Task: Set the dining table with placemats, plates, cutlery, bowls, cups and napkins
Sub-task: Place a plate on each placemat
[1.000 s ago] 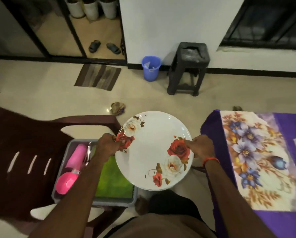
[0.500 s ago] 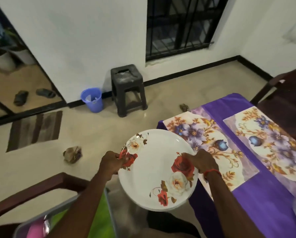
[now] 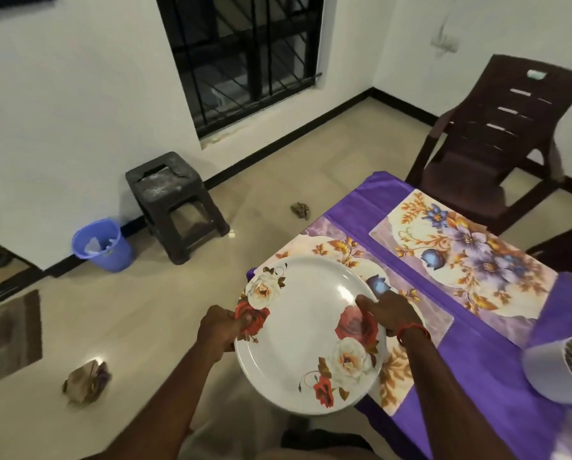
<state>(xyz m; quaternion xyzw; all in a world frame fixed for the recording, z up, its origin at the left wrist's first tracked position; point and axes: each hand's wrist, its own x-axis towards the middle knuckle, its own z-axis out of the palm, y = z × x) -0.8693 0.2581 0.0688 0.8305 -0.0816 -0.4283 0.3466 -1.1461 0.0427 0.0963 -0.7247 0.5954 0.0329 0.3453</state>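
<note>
A round white plate printed with red and cream roses is held by both hands at opposite edges, at roughly nine and three o'clock on its rim; the left hand is closed over the rim with the thumb laid on a red rose, and the right hand is curled over the far edge in the same pinch, a red thread worn at its wrist. The two-sided grip is judged to keep a broad, smooth, glossy disc level (a highlight shows on its shallow well); the plate is carried partly over the near placemat, whether touching it cannot be told. That mat and a second placemat, at two o'clock from the plate, are flat floral rectangles laid on a purple tablecloth; both are bare, so setting-down is judged to be the step in hand. A white pot stands at four o'clock.
</note>
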